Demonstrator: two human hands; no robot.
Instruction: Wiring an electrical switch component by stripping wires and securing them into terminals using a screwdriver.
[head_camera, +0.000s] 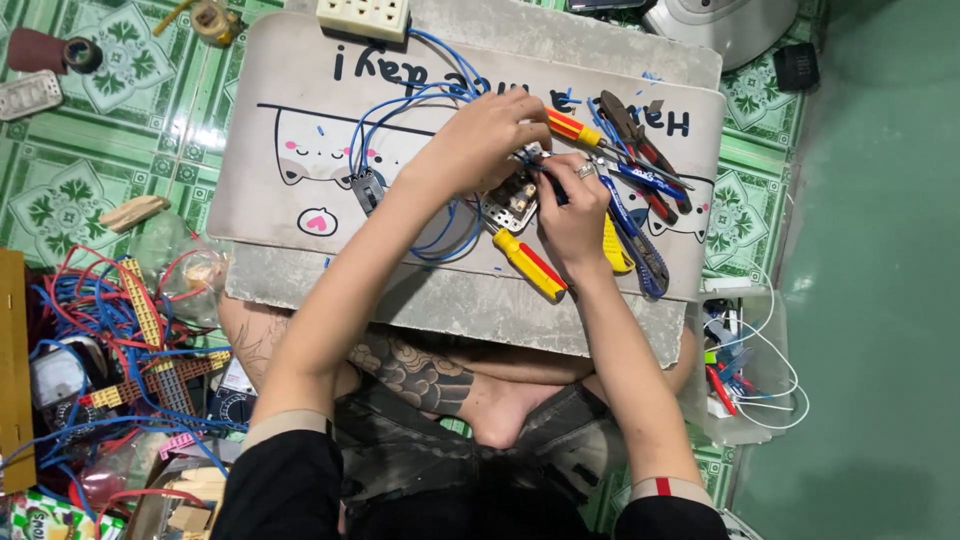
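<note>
Blue wires (400, 110) run from the white socket block (362, 15) down to the small switch part (510, 203) on the grey mat (300, 70). Your left hand (487, 135) is closed over it, pinning it steady; your right hand (573, 210) is clamped on a thin dark tool working into it. Screwdrivers (530, 265) and pliers (640, 150) lie just beside, within reach.
</note>
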